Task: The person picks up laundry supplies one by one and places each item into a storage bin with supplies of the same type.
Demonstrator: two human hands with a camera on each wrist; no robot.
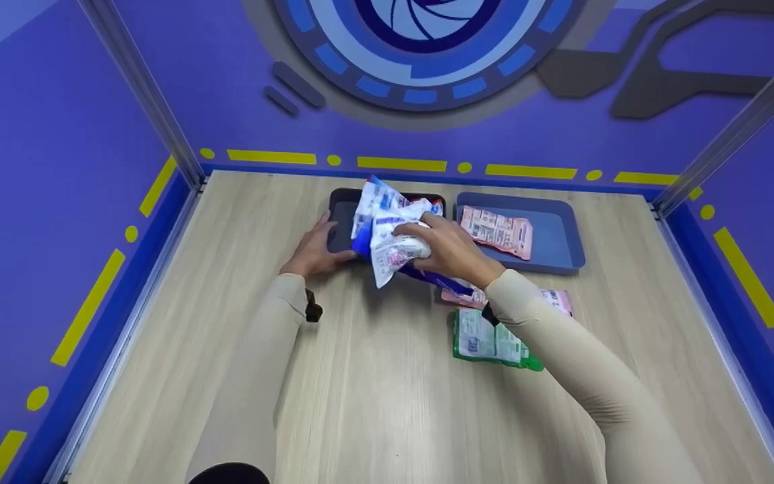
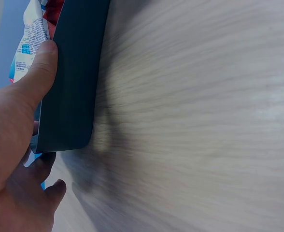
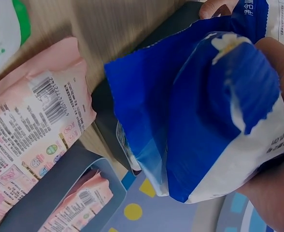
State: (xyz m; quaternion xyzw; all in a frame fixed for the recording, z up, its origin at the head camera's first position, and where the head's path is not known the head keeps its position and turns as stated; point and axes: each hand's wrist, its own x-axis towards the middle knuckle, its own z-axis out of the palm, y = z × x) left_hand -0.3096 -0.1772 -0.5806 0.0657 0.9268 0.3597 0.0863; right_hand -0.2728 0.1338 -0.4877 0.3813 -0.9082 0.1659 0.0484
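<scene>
Hanging in curled right grip (image 1: 451,247), blue-white packet (image 1: 395,247), left grip (image 1: 313,252) spread against dark tray (image 1: 341,235)

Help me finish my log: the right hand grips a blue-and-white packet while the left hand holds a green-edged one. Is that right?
Not quite: the left hand holds the dark gray tray, as the left wrist view shows; in the head view, the green-edged packet lies on the table. The right hand does grip a blue-and-white packet.
</scene>
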